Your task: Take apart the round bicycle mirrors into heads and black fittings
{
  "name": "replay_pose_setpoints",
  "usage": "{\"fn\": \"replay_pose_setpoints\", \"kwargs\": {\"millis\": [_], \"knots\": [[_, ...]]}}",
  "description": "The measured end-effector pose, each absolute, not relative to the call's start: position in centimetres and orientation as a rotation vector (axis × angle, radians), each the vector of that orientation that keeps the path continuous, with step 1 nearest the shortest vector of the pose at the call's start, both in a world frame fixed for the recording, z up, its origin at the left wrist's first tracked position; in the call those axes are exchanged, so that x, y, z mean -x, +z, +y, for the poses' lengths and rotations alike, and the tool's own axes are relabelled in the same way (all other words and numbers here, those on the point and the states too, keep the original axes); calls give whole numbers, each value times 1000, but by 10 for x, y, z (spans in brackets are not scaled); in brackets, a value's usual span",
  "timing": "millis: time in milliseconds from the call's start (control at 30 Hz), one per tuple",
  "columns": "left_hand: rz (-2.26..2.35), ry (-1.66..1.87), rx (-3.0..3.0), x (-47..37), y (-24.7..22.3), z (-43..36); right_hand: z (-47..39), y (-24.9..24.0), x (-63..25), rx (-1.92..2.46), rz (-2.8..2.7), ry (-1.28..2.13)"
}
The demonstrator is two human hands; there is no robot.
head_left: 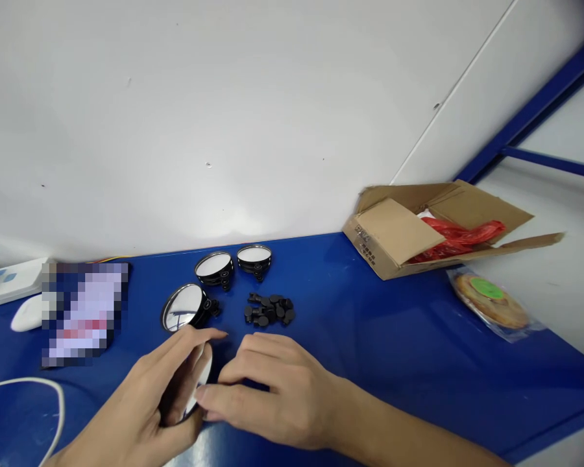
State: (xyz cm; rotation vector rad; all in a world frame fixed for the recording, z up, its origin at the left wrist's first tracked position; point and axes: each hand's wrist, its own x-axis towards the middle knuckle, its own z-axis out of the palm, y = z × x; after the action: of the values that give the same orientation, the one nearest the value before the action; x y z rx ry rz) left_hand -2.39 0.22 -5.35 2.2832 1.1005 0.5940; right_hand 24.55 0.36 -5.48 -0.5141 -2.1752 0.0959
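Observation:
A small round mirror (pixel 200 383) in a dark rim stands tilted on edge, low in the head view. My left hand (pixel 150 389) is wrapped round it, thumb at the lower edge and fingers over the top. My right hand (pixel 272 389) pinches the near right edge, its thumb against the glass; whatever its fingers touch behind the rim is hidden. Beyond my hands lie three similar mirrors with black backs and stubby mounts: one nearer (pixel 183 306), one behind it (pixel 214 266) and one farther right (pixel 254 255). Beside them is a pile of small black plastic parts (pixel 270 311).
On the blue table (pixel 370 363), a phone-like blurred screen (pixel 85 311), a white mouse (pixel 32 313), a white box (pixel 19 282) and a white cable (pixel 58 395) are at left. An open cardboard box (pixel 384 259) holding a red bag and a wrapped tape roll (pixel 491 305) are at right.

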Motion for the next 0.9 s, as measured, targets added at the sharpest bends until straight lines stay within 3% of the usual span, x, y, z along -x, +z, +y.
{"fn": "replay_pose_setpoints", "kwargs": {"millis": [400, 567, 733, 900], "knots": [[1030, 627, -2355, 34, -56, -3, -6, -57, -246, 499, -2160, 272], [1051, 625, -2115, 31, -53, 0, 12, -30, -265, 707, -1915, 362], [1083, 696, -1955, 27, -47, 2, 55, -12, -289, 973, -1810, -29], [1056, 667, -2063, 27, -48, 1, 98, -27, -299, 987, -1954, -174]]}}
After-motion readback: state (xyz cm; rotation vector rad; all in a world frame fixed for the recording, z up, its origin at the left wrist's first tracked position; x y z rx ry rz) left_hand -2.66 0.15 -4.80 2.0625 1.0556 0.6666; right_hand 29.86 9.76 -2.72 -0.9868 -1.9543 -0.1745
